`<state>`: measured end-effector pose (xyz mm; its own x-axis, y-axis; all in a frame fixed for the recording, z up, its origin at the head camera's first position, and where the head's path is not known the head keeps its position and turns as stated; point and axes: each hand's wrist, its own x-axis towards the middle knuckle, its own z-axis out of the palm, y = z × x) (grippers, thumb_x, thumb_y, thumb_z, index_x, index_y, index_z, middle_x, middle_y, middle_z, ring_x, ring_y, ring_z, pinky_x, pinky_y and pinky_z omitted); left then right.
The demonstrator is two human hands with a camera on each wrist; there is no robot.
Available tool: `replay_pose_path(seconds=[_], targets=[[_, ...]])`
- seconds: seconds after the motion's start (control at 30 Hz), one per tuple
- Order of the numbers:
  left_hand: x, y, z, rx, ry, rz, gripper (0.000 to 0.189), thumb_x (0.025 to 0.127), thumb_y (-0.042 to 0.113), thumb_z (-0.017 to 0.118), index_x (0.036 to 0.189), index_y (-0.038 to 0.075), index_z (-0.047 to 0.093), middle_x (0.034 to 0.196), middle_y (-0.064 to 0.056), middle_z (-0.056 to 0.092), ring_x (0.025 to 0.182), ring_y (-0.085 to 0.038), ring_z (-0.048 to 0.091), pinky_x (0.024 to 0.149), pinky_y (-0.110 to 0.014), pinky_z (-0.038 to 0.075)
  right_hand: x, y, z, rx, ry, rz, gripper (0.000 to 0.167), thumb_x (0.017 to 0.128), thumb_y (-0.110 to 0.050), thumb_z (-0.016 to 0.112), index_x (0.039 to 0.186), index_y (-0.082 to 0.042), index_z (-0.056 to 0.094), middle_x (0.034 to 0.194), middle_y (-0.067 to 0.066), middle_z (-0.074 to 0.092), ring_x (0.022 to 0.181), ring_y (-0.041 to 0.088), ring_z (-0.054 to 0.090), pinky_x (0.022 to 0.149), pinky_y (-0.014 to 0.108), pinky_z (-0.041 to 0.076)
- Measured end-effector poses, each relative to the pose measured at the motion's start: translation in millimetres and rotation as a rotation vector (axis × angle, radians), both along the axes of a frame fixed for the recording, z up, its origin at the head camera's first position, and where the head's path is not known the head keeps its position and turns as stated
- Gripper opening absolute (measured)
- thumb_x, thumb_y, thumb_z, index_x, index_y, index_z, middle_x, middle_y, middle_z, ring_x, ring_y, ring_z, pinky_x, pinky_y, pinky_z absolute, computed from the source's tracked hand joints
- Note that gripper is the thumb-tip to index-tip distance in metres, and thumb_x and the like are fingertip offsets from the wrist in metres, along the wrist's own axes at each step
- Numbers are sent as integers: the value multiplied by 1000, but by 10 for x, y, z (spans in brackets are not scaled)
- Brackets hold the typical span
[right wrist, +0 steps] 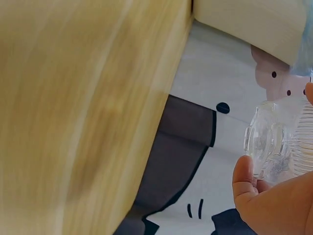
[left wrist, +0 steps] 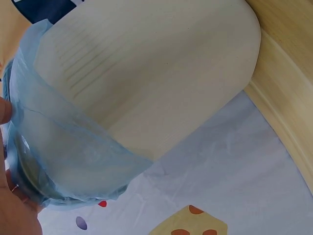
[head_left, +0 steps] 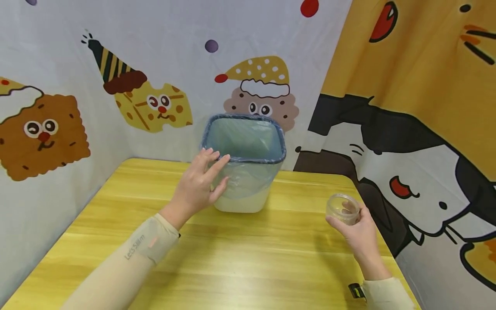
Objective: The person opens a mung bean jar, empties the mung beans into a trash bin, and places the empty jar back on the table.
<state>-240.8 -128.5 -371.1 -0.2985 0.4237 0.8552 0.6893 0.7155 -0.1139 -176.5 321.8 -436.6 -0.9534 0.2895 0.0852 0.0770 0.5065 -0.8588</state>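
A pale trash bin [head_left: 242, 204] stands upright on the yellow wood-grain table, lined with a translucent blue bag [head_left: 248, 174] folded over its rim. My left hand [head_left: 199, 181] rests at the bin's near left rim, its fingers spread and the thumb by the bag's front. In the left wrist view the bag [left wrist: 78, 142] hangs over the bin's smooth side [left wrist: 161, 63]. At the right, my right hand [head_left: 360, 234] holds a small clear jar [head_left: 342, 206] above the table, mouth up. Ridges show on the jar [right wrist: 274, 137] in the right wrist view.
The table [head_left: 217, 262] runs up to a white wall cloth [head_left: 162, 38] with cartoon food prints. Along the right side hangs a curtain [head_left: 418, 77] with a cartoon animal print. The bin stands near the table's back edge.
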Motion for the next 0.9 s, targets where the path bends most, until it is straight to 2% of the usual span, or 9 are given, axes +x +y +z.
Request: replay_pose_path(seconds=[0.2, 0.3, 0.37, 0.43, 0.5, 0.6, 0.7, 0.8, 0.9], targets=[[-24, -45, -1, -36, -4, 2, 67, 88, 19, 86, 146, 1, 60, 135, -29, 60, 130, -47, 59, 116, -59, 51, -46, -99, -85, -31, -18, 10, 86, 87, -36, 91, 157, -15, 44, 150, 8, 54, 114, -2, 54, 84, 5, 48], [-15, -135, -43, -6, -42, -2, 70, 96, 27, 79, 154, 0, 51, 143, -30, 54, 136, -48, 55, 118, -58, 50, -67, -144, -123, -40, -35, 21, 87, 87, -38, 91, 157, -15, 44, 150, 5, 55, 116, 0, 54, 85, 6, 48], [5, -245, -90, 32, -98, 16, 72, 103, 36, 70, 159, -1, 43, 148, -31, 51, 139, -48, 52, 119, -58, 49, -78, -166, -150, -44, -43, 30, 88, 87, -39, 91, 157, -15, 43, 151, 5, 54, 117, 2, 55, 85, 7, 49], [28, -384, -160, 80, -184, 64, 75, 107, 45, 62, 161, -1, 38, 151, -30, 49, 140, -47, 51, 117, -59, 49, -87, -182, -174, -45, -49, 40, 89, 87, -39, 91, 158, -15, 43, 152, 4, 54, 119, 4, 55, 86, 7, 48], [49, -542, -244, 120, -301, 135, 74, 109, 49, 59, 162, 0, 39, 151, -27, 50, 140, -45, 51, 115, -59, 50, -91, -194, -198, -46, -51, 51, 90, 87, -39, 91, 159, -14, 42, 154, 4, 54, 120, 4, 54, 86, 6, 48], [71, -776, -397, 155, -516, 246, 68, 107, 42, 65, 158, 1, 46, 148, -25, 54, 138, -44, 51, 112, -62, 50, -95, -205, -238, -51, -51, 66, 92, 88, -38, 91, 160, -11, 40, 156, 5, 53, 118, 0, 55, 87, 6, 49], [98, -975, -555, 142, -725, 324, 58, 105, 33, 69, 150, -1, 55, 146, -27, 57, 137, -48, 51, 112, -66, 48, -98, -226, -278, -58, -53, 79, 91, 88, -35, 91, 159, -10, 41, 157, 5, 54, 115, -3, 55, 87, 6, 49], [139, -1118, -694, 97, -886, 358, 57, 104, 32, 69, 147, -4, 58, 147, -33, 56, 138, -54, 50, 112, -70, 46, -105, -256, -313, -61, -58, 89, 91, 87, -35, 91, 158, -9, 41, 156, 7, 54, 120, 3, 56, 88, 6, 49], [174, -1194, -808, 58, -981, 363, 60, 105, 36, 69, 148, -3, 57, 150, -35, 54, 138, -57, 50, 110, -72, 47, -115, -287, -338, -63, -60, 96, 93, 87, -35, 92, 159, -8, 40, 157, 11, 54, 130, 16, 56, 87, 5, 47]])
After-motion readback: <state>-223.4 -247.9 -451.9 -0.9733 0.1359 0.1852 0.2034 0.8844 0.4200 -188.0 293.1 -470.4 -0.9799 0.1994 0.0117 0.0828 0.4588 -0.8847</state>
